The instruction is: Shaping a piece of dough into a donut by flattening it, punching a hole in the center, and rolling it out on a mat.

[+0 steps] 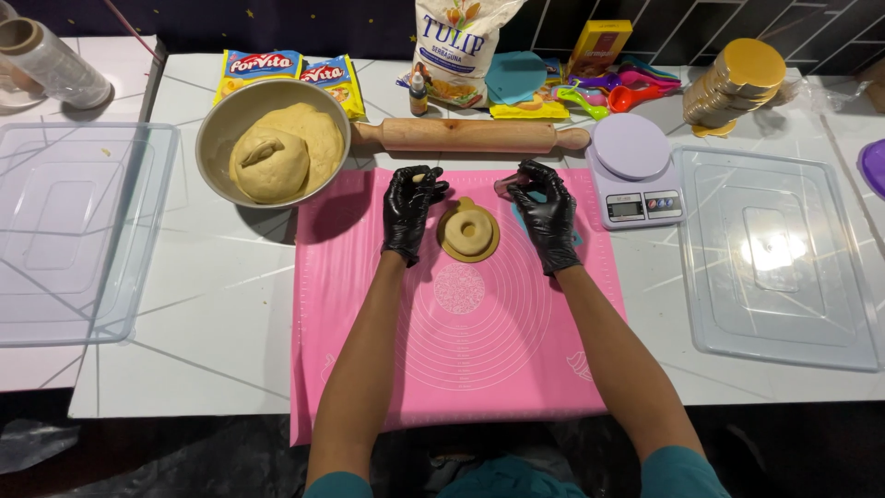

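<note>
Two gloved hands (412, 210) (546, 210), one dough ring (468, 231), one rolling pin (470, 135), one steel bowl (221, 129), two clear lids (74, 231) (784, 258).

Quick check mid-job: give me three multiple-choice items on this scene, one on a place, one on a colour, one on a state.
1. Where is the wooden rolling pin?
A. beyond the pink silicone mat
B. inside the metal bowl
C. on the scale

2. What colour are the gloves on the left hand and right hand?
A. blue
B. black
C. white

3. The flat round dough piece on the mat is:
A. whole
B. holed in the middle
C. halved

Answers: 1 A, it lies past the mat's far edge; 2 B, both gloves are black; 3 B, a round hole shows at its centre.
</note>
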